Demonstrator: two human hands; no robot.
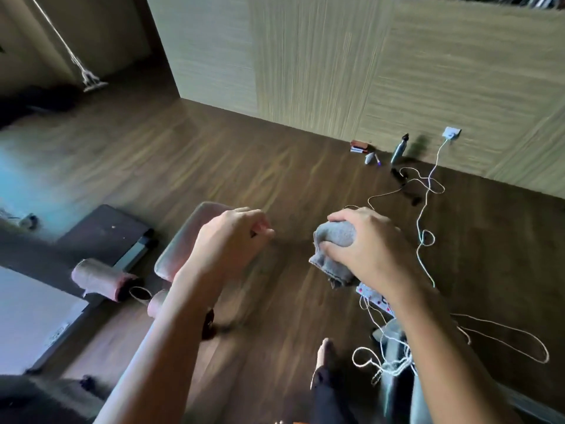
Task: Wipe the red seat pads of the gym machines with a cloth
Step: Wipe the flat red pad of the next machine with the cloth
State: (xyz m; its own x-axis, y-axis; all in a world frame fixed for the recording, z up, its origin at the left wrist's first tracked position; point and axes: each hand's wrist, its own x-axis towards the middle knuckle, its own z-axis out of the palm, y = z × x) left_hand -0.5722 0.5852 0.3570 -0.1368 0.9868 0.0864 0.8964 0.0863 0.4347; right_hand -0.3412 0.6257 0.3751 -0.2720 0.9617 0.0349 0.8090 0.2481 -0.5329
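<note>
My right hand [363, 243] grips a bunched grey cloth [333, 249], held above the wooden floor. My left hand [232, 240] hovers over the near end of a faded red seat pad [186, 240]; its fingers are curled in and I see nothing in them. The cloth is to the right of the pad and apart from it. A red roller pad [97, 278] of the same machine lies further left, with a second roller [157, 301] partly hidden behind my left forearm.
White cables [428, 191] loop across the floor to a wall socket [451, 133] and a power strip [374, 298]. A bottle [399, 149] and small items stand by the wooden wall. A dark machine base [104, 231] lies left. My foot [325, 353] is below.
</note>
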